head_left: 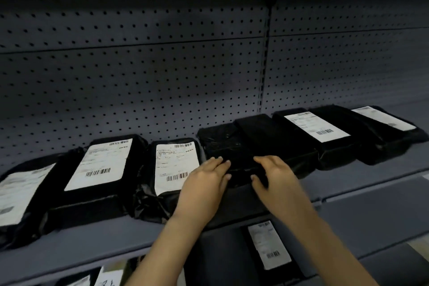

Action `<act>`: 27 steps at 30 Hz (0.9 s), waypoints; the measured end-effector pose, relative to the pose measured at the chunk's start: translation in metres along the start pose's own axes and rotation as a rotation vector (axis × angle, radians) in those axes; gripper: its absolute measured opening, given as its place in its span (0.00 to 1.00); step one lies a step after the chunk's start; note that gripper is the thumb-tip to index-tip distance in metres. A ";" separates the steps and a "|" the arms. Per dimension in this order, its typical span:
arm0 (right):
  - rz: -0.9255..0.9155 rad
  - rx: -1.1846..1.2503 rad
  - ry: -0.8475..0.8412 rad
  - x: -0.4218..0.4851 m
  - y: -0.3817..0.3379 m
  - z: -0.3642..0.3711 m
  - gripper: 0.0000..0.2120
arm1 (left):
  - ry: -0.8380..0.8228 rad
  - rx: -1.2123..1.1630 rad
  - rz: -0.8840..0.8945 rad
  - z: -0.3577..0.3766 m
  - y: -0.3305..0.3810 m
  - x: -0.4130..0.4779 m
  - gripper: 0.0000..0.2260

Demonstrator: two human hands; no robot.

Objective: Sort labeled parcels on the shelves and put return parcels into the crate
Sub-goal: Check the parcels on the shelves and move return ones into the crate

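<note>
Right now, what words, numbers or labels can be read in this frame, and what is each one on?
No text is legible.
White labels on the black parcels on the shelf: barcodes and print, too blurred to read.
Label on the parcel below: also too blurred.

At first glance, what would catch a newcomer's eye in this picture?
First, the left hand and the right hand, both resting on a black parcel that shows no label, mid-shelf. Then the bright white labels stand out, as on the labelled parcel just left of the hands, along the grey shelf.
</note>
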State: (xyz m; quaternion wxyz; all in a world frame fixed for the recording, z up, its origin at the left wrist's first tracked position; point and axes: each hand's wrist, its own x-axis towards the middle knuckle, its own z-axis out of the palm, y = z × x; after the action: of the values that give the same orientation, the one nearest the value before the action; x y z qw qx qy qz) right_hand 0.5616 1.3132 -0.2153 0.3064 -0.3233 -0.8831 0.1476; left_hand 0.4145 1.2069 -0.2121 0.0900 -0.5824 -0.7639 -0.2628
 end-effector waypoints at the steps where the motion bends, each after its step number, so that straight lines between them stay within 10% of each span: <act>1: -0.019 0.004 -0.003 0.002 0.004 0.000 0.21 | 0.027 -0.011 -0.025 0.001 0.001 -0.001 0.17; 27: -0.210 0.747 -0.006 0.035 -0.017 -0.016 0.14 | 0.109 -0.536 -0.409 -0.029 0.026 -0.010 0.10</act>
State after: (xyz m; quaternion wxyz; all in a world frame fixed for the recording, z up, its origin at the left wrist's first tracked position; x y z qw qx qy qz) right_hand 0.5427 1.3246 -0.1804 0.4140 -0.0968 -0.7976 0.4278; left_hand 0.4370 1.1892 -0.1844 -0.0802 -0.4053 -0.7627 -0.4975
